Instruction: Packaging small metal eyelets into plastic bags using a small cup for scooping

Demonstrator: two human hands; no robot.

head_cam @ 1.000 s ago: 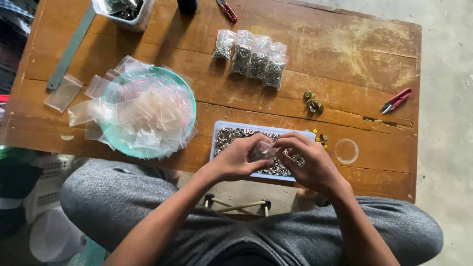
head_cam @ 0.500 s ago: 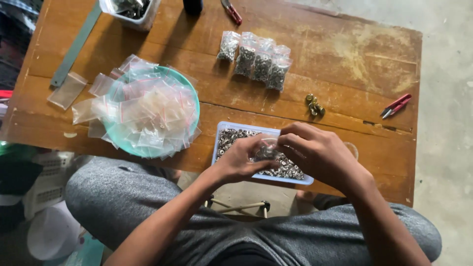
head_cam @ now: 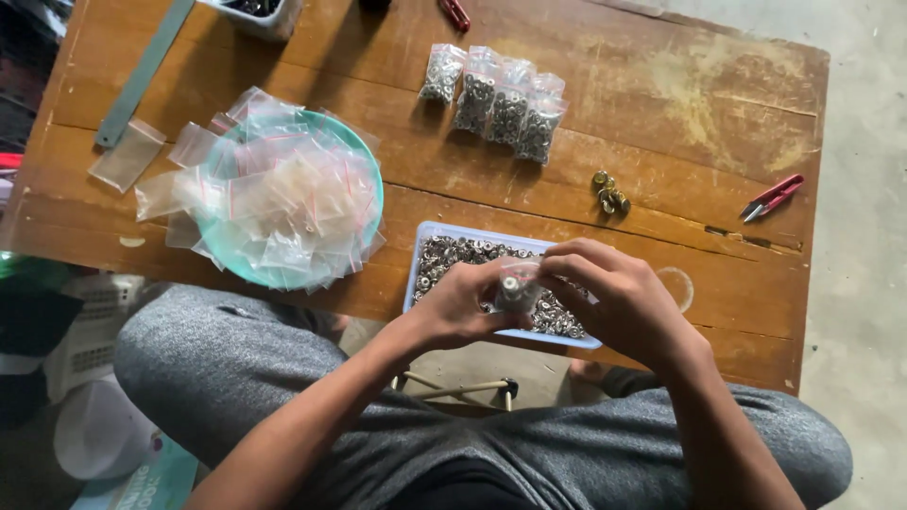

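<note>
One table: worn brown wooden table (head_cam: 661,85), scratched and pale in patches, top boards running left to right.
Floor: grey concrete floor (head_cam: 864,321) to the right of the table.
Seated person: grey trousers, knees under the near edge of the table.
Filled bags: four small clear zip bags of metal rings (head_cam: 496,99), lying side by side and touching, at the far middle of the table.
Tray: one pale blue rectangular tray (head_cam: 425,247) at the near edge, full of small metal rings.
Bowl: one teal bowl (head_cam: 364,161) on the left, heaped with empty clear zip bags (head_cam: 279,203); several more lie loose around it.
Brass pieces: a small cluster (head_cam: 609,194), exact count unclear, right of centre.
Snips: one red-handled pair (head_cam: 773,196) near the right edge.
Metal strip: one grey flat strip (head_cam: 142,76), far left.
Left hand (head_cam: 463,307): fingers curled round a small clear bag of rings (head_cam: 515,293), held just above the tray.
Right hand (head_cam: 624,297): fingers pinched on the same bag from the right.
</note>
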